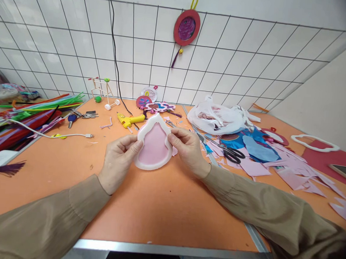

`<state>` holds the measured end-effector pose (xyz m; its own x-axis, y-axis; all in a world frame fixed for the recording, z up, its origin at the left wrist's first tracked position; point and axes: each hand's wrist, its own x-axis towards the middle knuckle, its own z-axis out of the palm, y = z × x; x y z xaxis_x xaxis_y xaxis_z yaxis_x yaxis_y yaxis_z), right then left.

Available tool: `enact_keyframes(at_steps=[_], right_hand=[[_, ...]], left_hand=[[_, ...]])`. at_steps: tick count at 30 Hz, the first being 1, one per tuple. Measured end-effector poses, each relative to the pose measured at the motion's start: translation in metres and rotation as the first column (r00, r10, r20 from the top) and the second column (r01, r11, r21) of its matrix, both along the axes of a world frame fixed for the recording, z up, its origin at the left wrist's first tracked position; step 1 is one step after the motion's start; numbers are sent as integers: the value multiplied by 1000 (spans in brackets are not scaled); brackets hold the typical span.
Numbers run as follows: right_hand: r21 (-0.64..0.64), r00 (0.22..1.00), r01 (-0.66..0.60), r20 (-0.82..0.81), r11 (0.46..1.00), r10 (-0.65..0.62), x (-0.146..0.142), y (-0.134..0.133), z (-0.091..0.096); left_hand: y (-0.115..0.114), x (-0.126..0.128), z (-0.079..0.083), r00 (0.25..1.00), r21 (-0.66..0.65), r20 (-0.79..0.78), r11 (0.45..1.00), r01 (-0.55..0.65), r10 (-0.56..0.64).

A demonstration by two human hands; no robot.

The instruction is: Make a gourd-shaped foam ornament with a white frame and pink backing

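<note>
Both my hands hold up a gourd-shaped white frame with a pink paper centre [155, 145] above the orange table [162, 207]. My left hand [118, 160] pinches its left rim with thumb and fingers closed. My right hand [188, 147] grips the right rim the same way. The frame is tilted toward me, its pointed top facing the wall. A yellow glue gun [128, 120] lies just behind it.
Coloured pipe cleaners [27, 112], keys and a white cable [73, 134] lie at the left. Black scissors [233, 153], pink and blue paper scraps [256, 158] and a plastic bag [217, 118] crowd the right. A second white frame [315, 142] rests far right. A red ornament [186, 27] hangs on the wire grid.
</note>
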<state>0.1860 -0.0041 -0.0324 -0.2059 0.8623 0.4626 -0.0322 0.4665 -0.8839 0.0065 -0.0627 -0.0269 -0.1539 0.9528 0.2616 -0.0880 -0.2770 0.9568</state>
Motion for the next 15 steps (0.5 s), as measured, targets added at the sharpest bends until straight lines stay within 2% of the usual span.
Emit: enact_keyframes(at_steps=[15], right_hand=[[5, 1000, 20, -15, 1000, -20, 0, 1, -2]], left_hand=[[1, -1, -1, 1000, -7, -23, 1000, 13, -13]])
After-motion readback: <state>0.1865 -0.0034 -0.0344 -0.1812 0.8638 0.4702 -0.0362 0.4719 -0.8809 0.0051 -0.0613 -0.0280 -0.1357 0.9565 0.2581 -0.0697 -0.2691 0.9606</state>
